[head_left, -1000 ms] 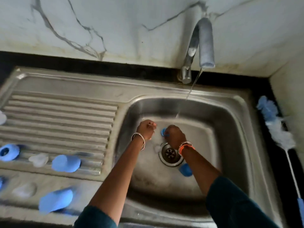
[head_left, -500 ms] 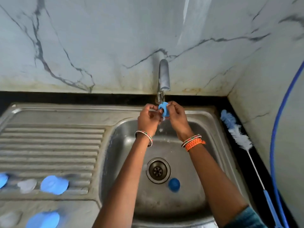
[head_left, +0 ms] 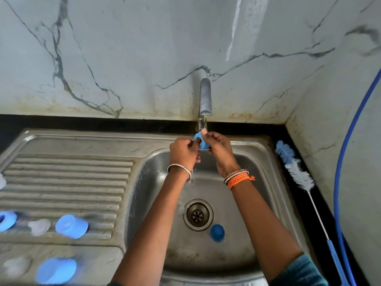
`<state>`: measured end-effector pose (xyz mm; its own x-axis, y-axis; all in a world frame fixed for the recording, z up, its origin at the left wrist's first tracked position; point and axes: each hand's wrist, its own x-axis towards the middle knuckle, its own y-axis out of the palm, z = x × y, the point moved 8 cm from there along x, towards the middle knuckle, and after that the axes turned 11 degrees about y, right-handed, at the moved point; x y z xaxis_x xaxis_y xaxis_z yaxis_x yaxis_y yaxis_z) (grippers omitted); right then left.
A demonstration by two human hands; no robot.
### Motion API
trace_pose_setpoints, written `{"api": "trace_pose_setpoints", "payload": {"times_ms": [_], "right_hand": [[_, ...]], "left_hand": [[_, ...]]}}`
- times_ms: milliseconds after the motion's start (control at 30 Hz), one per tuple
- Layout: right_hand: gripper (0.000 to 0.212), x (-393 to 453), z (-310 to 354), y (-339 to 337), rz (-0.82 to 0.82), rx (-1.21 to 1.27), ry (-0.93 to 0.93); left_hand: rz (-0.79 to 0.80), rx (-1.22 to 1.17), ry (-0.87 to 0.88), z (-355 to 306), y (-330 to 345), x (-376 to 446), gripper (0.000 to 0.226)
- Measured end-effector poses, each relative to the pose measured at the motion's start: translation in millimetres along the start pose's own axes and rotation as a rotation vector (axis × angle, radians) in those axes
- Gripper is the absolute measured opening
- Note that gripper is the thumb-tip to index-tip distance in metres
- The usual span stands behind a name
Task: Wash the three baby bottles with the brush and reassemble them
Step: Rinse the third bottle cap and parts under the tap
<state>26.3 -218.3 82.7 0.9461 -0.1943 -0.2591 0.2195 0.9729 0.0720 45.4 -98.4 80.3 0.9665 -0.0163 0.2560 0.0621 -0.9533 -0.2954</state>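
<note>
Left to right. On the drainboard [head_left: 68, 182], far left: blue collar ring [head_left: 7, 220], a clear teat [head_left: 39, 227], blue cap [head_left: 72, 226]. Lower down on the worktop [head_left: 99, 261] sit another clear piece [head_left: 17, 266] and a second blue cap [head_left: 56, 271]. All blurred, so I can't confirm exact part types.

Change: a second ago both hands were low in the basin [head_left: 237, 250] by the drain [head_left: 198, 214]. They've since come up to the tap spout [head_left: 205, 98].

Left hand [head_left: 183, 150] is pinching the near edge of the blue screw ring [head_left: 201, 141]; right hand [head_left: 220, 149] is grasping the other side, thumb on top. The ring is held right under the spout, in the water.

I read this as rinse stage for that ring, no scrubbing going on.

One dark blue part [head_left: 217, 232] lies in the basin beside the drain, likely next.

Bottle brush [head_left: 299, 174] is on the dark ledge right of the sink, untouched. Blue hose [head_left: 346, 153] runs down the right wall.

No bottle bodies in view; reassembly not started.
</note>
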Motion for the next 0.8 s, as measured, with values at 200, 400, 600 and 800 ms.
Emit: {"api": "trace_pose_setpoints", "payload": {"times_ms": [200,400,600,800], "right_hand": [[0.02,2.6,-3.1,5.7,0.005,0.007,0.047],[0.017,2.4,-8.0,-5.7,-0.021,0.08,0.087],[0.012,-2.2,-2.3,2.1,0.053,0.033,0.061],[0.019,8.2,-12.4,-9.3,-0.083,0.031,0.127]], "left_hand": [[-0.06,0.264,0.314,-24.5,-5.5,4.5,0.016],[0.03,0.382,0.282,-16.8,6.1,12.0,0.015],[-0.048,0.324,0.241,-12.7,3.3,8.4,0.012],[0.005,0.276,0.214,-8.2,7.5,12.6,0.01]]}}
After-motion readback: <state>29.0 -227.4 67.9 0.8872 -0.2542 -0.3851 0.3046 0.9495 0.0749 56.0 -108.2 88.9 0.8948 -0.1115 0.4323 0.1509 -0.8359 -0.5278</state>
